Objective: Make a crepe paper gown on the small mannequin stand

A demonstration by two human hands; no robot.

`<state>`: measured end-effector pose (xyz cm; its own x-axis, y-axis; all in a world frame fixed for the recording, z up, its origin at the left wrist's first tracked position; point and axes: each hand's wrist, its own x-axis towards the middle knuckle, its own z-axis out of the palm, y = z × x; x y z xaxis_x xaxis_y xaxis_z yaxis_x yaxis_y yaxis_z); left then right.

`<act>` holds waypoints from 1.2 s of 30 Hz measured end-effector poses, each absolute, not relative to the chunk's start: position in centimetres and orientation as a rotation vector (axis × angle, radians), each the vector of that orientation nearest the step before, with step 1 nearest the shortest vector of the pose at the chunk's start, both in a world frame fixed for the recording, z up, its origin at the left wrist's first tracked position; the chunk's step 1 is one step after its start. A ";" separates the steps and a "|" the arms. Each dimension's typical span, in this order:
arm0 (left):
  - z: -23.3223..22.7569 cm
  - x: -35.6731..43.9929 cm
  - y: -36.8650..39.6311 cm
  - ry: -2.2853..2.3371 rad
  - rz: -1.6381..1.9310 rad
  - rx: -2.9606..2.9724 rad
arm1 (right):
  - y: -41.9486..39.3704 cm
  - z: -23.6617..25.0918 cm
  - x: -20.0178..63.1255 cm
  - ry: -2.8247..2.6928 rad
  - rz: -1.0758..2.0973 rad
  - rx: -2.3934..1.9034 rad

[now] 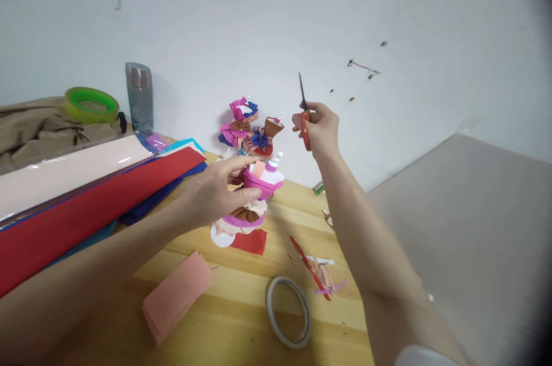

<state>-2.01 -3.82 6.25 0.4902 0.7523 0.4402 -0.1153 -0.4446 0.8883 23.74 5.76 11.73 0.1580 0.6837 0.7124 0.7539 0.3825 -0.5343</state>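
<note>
My left hand (213, 190) grips a small pink and white paper craft piece (264, 179) above the wooden table (241, 297). My right hand (317, 127) is raised near the wall and holds red-handled scissors (304, 107) with the blades pointing up and closed. Behind the craft piece stands a cluster of folded paper rosettes (248, 127) in pink, blue and brown. Under my left hand lie more paper rounds and a red paper scrap (250, 241).
Rolls of red, cream and blue paper (86, 193) lie at the left. A folded pink paper (176, 294), a tape ring (288, 311) and paper cuttings (321, 277) lie near me. A grey flask (139, 96) and green tape roll (91, 104) stand at the back left.
</note>
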 end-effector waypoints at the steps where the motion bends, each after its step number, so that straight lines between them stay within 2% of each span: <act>1: 6.2 -2.0 -3.7 0.541 1.107 1.752 | 4.0 11.6 23.3 -1.512 0.016 -1.299; 3: 6.1 -2.0 -3.6 0.548 1.120 1.740 | 0.0 11.0 22.5 -1.513 0.126 -1.257; 6: 6.1 -1.9 -3.5 0.556 1.149 1.726 | -6.0 9.9 21.6 -1.688 0.122 -1.273; 11: 6.0 -1.7 -3.7 0.547 1.168 1.692 | -12.0 8.8 20.9 -1.986 -0.409 -1.289; 16: 6.0 -1.7 -3.8 0.563 1.173 1.680 | -12.6 8.9 20.7 -2.077 -0.905 -1.192; 19: 6.1 -1.8 -3.8 0.580 1.154 1.687 | -12.3 8.8 20.9 -2.069 -1.075 -1.173; 36: 5.9 -1.6 -3.7 0.547 1.164 1.660 | -11.6 8.6 20.8 -2.090 -1.178 -1.095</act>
<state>-1.64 -3.72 5.90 0.4354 0.7884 0.4346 -0.1688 -0.4027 0.8996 20.77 -11.60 8.57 -0.5522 0.4010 0.7309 0.8329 0.3025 0.4634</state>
